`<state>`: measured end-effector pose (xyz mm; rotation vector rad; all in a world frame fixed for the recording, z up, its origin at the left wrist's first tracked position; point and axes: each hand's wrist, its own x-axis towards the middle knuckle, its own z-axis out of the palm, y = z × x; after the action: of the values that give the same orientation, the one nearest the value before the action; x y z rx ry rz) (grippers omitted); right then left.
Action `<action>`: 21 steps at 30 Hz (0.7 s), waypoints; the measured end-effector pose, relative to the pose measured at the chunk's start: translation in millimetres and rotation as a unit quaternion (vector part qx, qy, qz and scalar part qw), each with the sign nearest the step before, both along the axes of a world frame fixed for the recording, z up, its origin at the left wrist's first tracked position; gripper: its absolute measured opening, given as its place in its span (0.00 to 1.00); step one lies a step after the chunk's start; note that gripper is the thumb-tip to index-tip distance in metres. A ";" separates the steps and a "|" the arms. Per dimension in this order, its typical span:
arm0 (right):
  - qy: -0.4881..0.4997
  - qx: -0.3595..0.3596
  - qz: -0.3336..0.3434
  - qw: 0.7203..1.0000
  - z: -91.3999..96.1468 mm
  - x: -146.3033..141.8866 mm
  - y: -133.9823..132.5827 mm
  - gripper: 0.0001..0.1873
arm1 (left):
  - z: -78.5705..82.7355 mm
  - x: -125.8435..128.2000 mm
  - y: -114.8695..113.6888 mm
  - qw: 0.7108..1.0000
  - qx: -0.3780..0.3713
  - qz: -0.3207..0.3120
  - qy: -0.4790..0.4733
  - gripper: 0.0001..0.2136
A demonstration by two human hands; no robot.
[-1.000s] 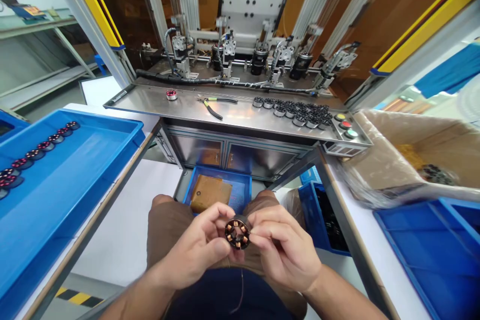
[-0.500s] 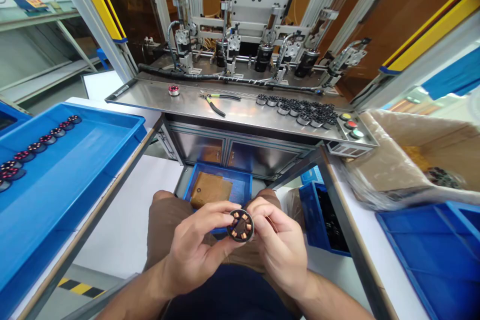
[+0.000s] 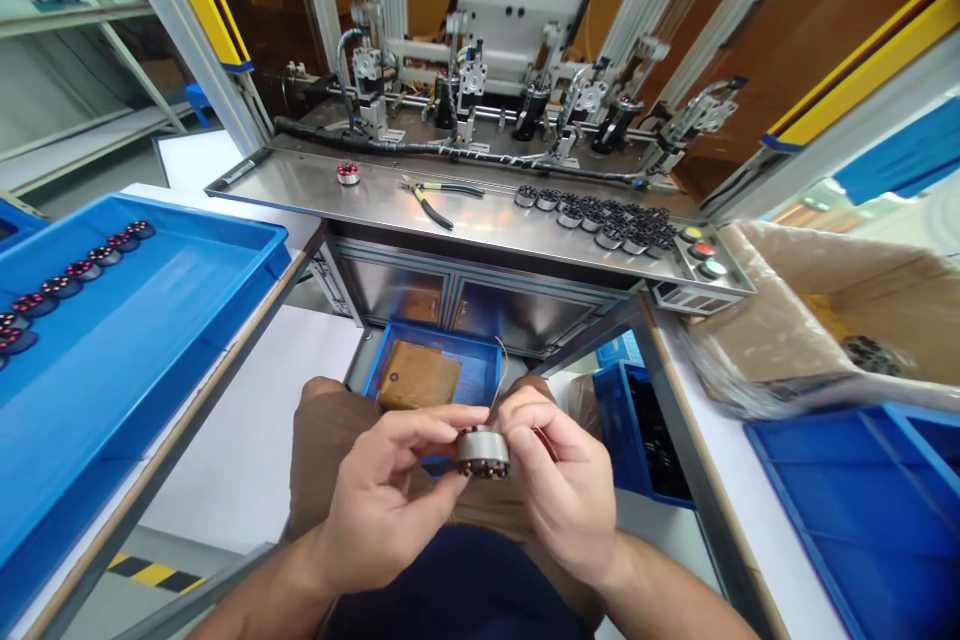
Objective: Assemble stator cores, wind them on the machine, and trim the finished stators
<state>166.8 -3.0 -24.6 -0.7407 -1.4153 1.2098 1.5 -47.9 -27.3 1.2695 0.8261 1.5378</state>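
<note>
A small round motor stator (image 3: 483, 451) with copper windings is pinched between both my hands above my lap, turned so its grey metal side faces me. My left hand (image 3: 386, 500) grips it from the left with thumb and fingers. My right hand (image 3: 566, 485) grips it from the right, and a thin wire tail curls up from the stator past my right fingers. Several more stators (image 3: 600, 216) lie on the steel shelf (image 3: 480, 220) of the machine ahead, and one wound stator (image 3: 347, 174) sits alone at its left.
Pliers (image 3: 435, 200) lie on the steel shelf. A blue tray (image 3: 150, 320) on the left holds a row of wound stators (image 3: 67, 275). On the right stand a lined cardboard box (image 3: 825, 310) and another blue tray (image 3: 862, 510). A blue bin (image 3: 480, 370) sits below the machine.
The stator has been tilted from face-on, showing its coils, to edge-on, showing its grey side. A wire tail now sticks up above it. My hands stayed in about the same place.
</note>
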 end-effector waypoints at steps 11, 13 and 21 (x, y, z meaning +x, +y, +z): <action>-0.186 0.390 0.019 0.902 30.1 28.5 19.6 0.07 | 4.1 1.7 22.7 0.862 -0.306 -0.338 -0.220 0.21; -0.174 0.416 0.027 0.892 31.2 29.7 22.3 0.08 | 4.3 3.6 22.3 0.880 -0.297 -0.302 -0.215 0.18; -0.129 0.321 0.059 0.937 28.0 42.8 34.4 0.33 | 5.6 0.7 18.2 0.911 -0.265 -0.244 -0.201 0.16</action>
<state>209.6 31.3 3.5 -0.3627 -1.9567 0.6707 2.2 -29.7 -21.7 0.6530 0.5425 1.0162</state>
